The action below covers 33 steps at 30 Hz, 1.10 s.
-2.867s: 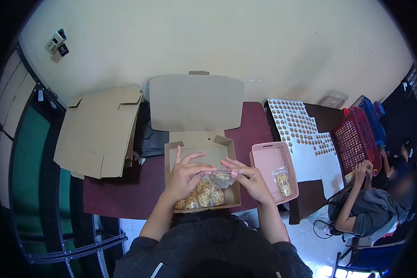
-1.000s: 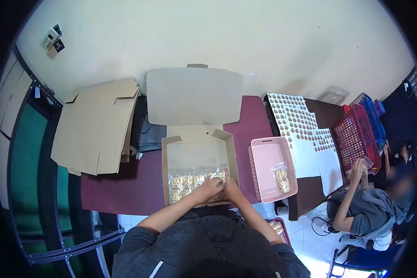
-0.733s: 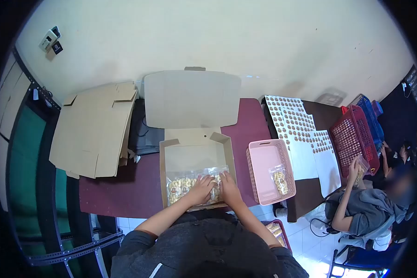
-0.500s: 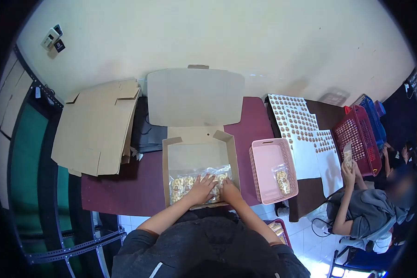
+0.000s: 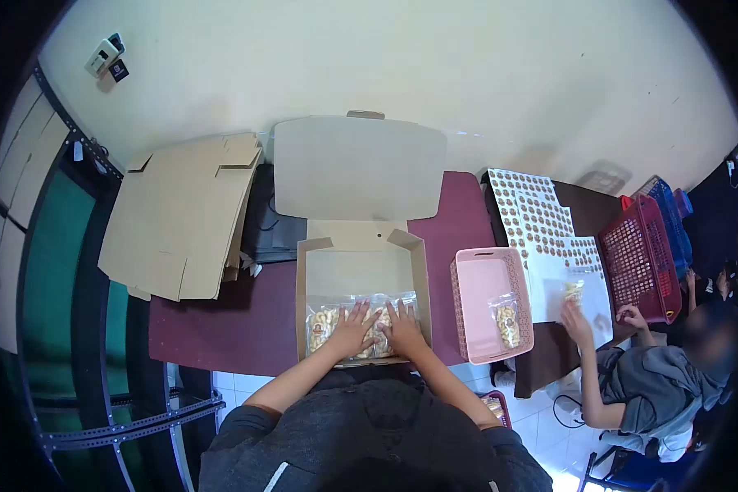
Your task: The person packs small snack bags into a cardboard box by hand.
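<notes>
In the head view, the left hand point(image 5: 351, 332) and right hand point(image 5: 404, 330) lay palm-down, fingers spread, gripping nothing, on clear plastic snack packets point(image 5: 323, 318) inside the open brown cardboard box point(image 5: 357, 264), near side. 1 labelled clear plastic packet point(image 5: 507, 325) in the pink rectangular basket point(image 5: 479, 280) lay rightward, nearer the right hand, long axis running near-to-far.

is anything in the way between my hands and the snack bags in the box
Nothing visible. Your left hand and right hand are on the bags inside the box, whose lid stands open.
</notes>
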Motion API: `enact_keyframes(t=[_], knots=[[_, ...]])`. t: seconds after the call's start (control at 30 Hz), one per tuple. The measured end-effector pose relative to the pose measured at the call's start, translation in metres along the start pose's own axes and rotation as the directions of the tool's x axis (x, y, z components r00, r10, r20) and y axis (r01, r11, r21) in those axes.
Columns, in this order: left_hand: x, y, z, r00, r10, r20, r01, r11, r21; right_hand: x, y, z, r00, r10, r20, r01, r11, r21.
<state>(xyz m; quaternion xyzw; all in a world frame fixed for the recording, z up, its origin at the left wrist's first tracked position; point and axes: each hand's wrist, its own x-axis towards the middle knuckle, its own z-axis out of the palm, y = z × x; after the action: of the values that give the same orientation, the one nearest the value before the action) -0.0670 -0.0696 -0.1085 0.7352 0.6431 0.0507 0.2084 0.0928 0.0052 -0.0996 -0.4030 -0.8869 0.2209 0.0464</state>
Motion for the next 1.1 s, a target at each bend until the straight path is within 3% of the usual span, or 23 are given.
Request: enact_keyframes(t=[0.17, 0.37, 0.43, 0.5, 0.57, 0.67, 0.77, 0.87, 1.03, 1.1], knots=[[-0.004, 0.007, -0.012, 0.994, -0.073, -0.076, 0.071, 0.997, -0.031, -0.001, 0.008, 0.004, 0.976, 0.109, 0.19, -0.107, 0.994, -0.02], [0.001, -0.007, -0.001, 0.995, -0.095, 0.006, 0.095, 0.986, -0.134, -0.004, 0.018, 0.007, 0.987, 0.034, 0.157, -0.044, 0.997, 0.058], [0.001, 0.0, -0.008, 0.988, -0.143, 0.052, 0.143, 0.99, 0.005, -0.009, 0.013, -0.002, 0.993, 0.055, 0.102, -0.066, 0.992, 0.108], [0.004, 0.007, -0.014, 0.991, -0.129, 0.036, 0.128, 0.991, 0.024, -0.012, 0.014, -0.006, 1.0, -0.028, 0.005, 0.025, 0.966, 0.256], [0.007, 0.012, -0.017, 0.995, -0.017, -0.099, 0.002, 0.989, -0.15, -0.018, 0.013, -0.018, 0.998, 0.0, -0.056, 0.017, 0.951, 0.309], [0.02, 0.04, -0.043, 0.984, 0.06, -0.17, -0.095, 0.974, -0.204, -0.03, 0.012, -0.044, 0.971, 0.034, -0.236, 0.053, 0.934, 0.353], [0.047, 0.066, -0.048, 0.948, 0.153, -0.281, -0.226, 0.942, -0.248, -0.041, 0.026, -0.063, 0.957, 0.077, -0.278, 0.07, 0.873, 0.482], [0.07, 0.104, -0.064, 0.895, 0.291, -0.337, -0.402, 0.854, -0.329, -0.055, 0.037, -0.086, 0.921, 0.146, -0.363, 0.016, 0.914, 0.406], [0.107, 0.156, -0.049, 0.86, 0.368, -0.353, -0.481, 0.815, -0.323, -0.082, 0.089, -0.099, 0.751, 0.391, -0.533, -0.214, 0.907, 0.363], [0.126, 0.167, -0.024, 0.855, 0.478, -0.204, -0.504, 0.857, -0.107, -0.096, 0.125, -0.09, 0.704, 0.438, -0.559, -0.31, 0.898, 0.313]])
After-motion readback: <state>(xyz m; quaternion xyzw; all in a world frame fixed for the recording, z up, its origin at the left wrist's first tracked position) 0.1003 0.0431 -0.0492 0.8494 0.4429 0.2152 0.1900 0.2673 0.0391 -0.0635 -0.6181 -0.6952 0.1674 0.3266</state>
